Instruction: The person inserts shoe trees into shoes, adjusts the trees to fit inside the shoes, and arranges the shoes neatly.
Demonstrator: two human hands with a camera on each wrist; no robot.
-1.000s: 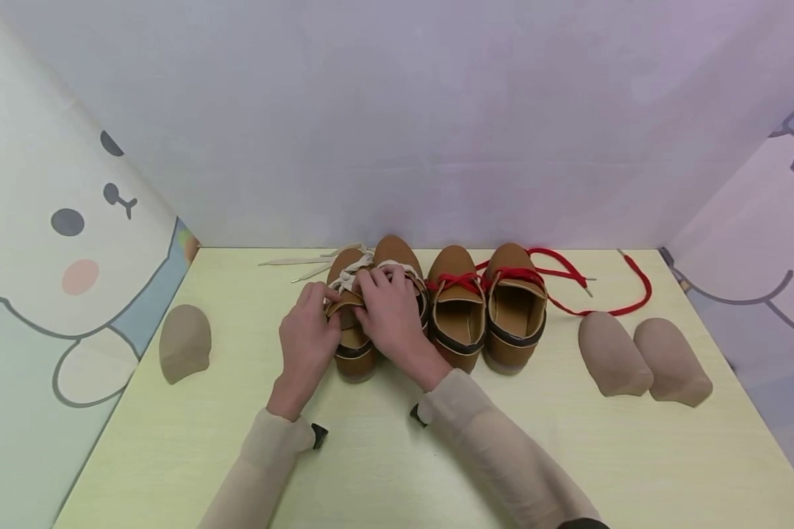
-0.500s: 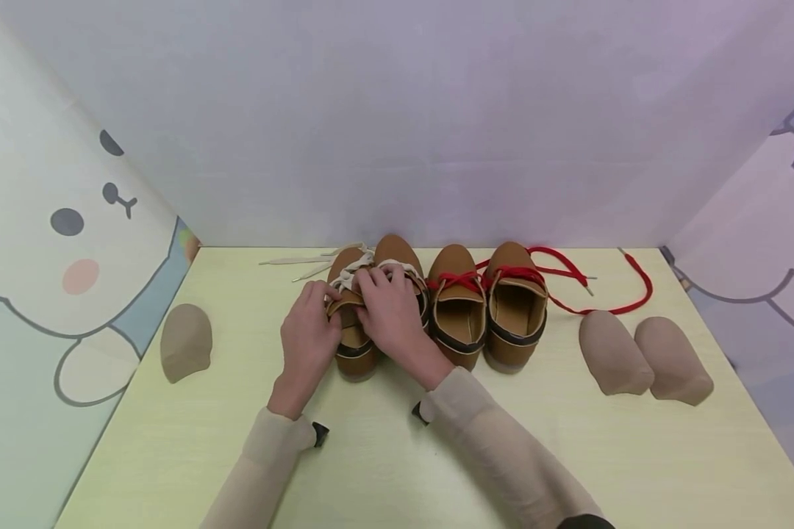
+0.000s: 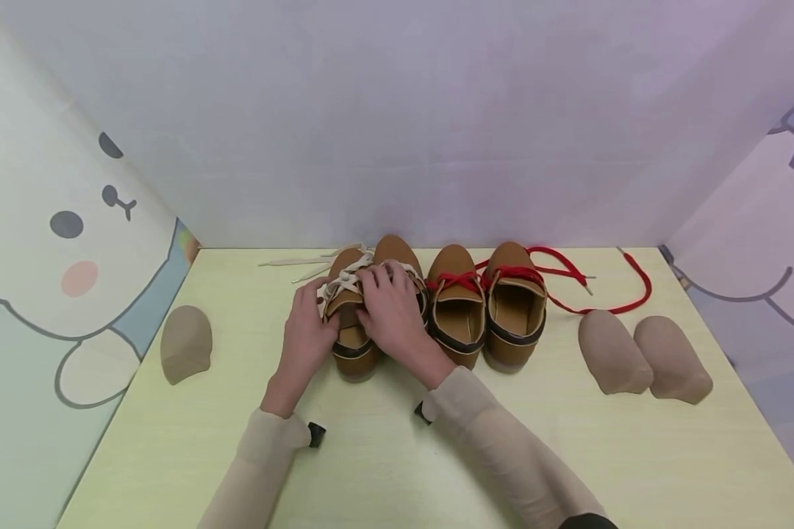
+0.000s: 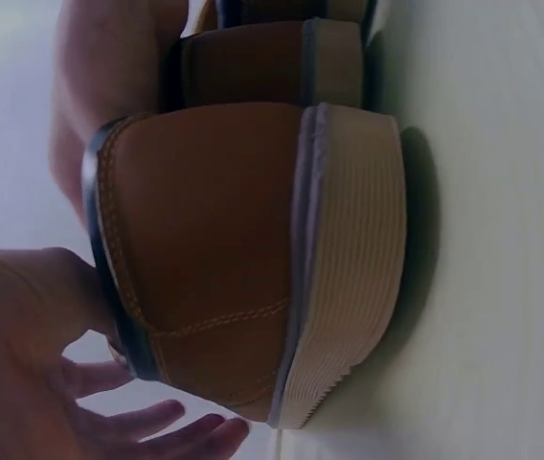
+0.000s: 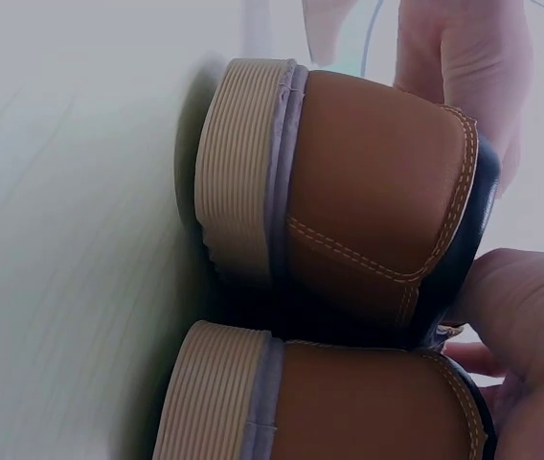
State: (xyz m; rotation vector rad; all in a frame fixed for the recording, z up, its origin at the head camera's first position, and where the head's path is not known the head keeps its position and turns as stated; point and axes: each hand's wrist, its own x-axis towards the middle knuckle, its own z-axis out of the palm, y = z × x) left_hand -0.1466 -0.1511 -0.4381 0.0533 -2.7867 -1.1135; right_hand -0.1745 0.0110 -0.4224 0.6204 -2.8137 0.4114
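Two brown shoes with loose off-white laces stand side by side, toes away from me. Both hands are at the throat of the left one, a brown shoe (image 3: 355,355) with a dark collar. My left hand (image 3: 306,323) holds its left eyelet flap, the thumb at the opening and the fingers along the outside. My right hand (image 3: 395,312) grips the opposite flap, thumb at the opening, and covers part of the neighbouring shoe (image 3: 394,250). Off-white laces (image 3: 352,281) cross the front. The left wrist view shows the left fingers (image 4: 147,419) outside the upper.
To the right stands a second brown pair, a shoe (image 3: 454,261) and its mate (image 3: 508,256), with red laces (image 3: 618,310) trailing rightward. Taupe shoe inserts lie at both sides: one insert (image 3: 186,344) left, two right, including an insert (image 3: 612,356). A pale wall (image 3: 430,132) rises behind the table.
My left fingers have shifted slightly left and off the top of the tongue, and the left eyelet flap now shows spread outward. My right hand has stayed nearly still.
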